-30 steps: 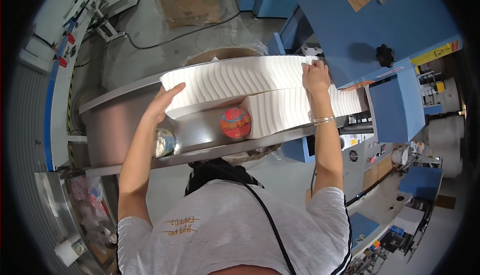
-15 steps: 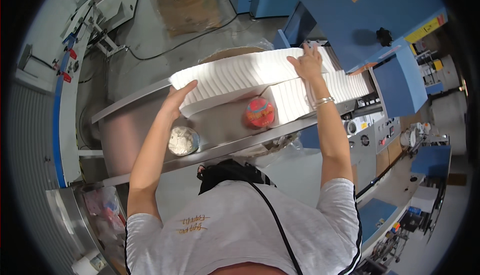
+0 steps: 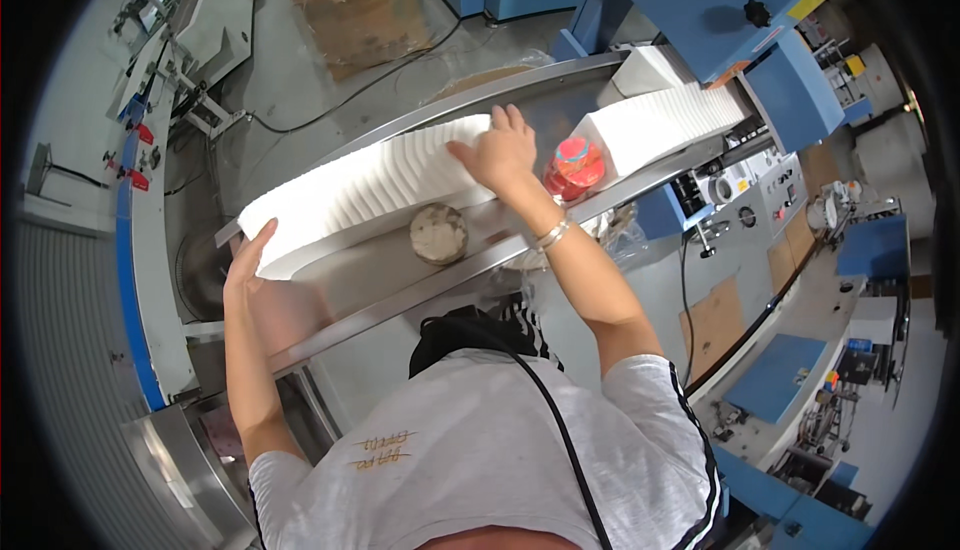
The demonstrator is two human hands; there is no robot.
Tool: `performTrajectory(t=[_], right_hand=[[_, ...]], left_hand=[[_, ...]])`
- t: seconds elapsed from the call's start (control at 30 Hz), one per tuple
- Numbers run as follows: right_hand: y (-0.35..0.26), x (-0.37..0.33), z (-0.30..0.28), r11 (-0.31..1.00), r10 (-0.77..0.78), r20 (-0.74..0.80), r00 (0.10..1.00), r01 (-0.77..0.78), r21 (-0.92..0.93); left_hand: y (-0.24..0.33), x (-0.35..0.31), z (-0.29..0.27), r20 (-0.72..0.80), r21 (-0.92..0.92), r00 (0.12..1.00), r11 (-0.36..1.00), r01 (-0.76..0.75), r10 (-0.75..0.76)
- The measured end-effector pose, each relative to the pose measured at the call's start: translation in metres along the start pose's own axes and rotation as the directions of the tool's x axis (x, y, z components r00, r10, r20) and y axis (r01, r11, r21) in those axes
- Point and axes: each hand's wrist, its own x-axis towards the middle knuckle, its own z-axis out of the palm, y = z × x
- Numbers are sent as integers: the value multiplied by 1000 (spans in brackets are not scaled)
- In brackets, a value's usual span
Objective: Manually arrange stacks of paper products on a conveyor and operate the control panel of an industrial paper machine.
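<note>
A long row of white, closely stacked soft sheets [image 3: 360,190] lies in a metal trough, held between my two hands. My left hand [image 3: 248,262] cups its left end, with the thumb on top. At the other end my right hand [image 3: 505,155] presses with spread fingers; its far fingertips bend over the end face, partly out of sight. Just in front of the row rests a round container [image 3: 438,234] with a cream-white, crumpled-looking top. A red round container with a blue mark [image 3: 574,167] stands against a second white row [image 3: 665,125] farther right.
The metal trough [image 3: 360,302] slopes from lower left to the blue machine [image 3: 700,0] at upper right. A control panel [image 3: 775,195] sits beside it. A brown carton with plastic [image 3: 360,10] stands on the floor beyond, near a black cable [image 3: 385,80].
Both hands have moved left along the trough with the white row, parting it from the row at the machine. A gap now shows between them; the cream-topped container appears farther right.
</note>
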Motion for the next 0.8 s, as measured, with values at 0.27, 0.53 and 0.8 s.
performTrajectory(t=[0.27, 0.53, 0.8], right_hand=[[53, 4, -20, 981, 187, 301, 935, -194, -8], [-29, -103, -15, 975, -175, -2, 985, 174, 140], [-47, -116, -2, 890, -290, -20, 957, 277, 363]], left_hand=[[16, -9, 40, -43, 336, 999, 942, 27, -13], [29, -14, 56, 20, 245, 1000, 969, 15, -20], [23, 6, 47, -104, 353, 987, 923, 153, -124]])
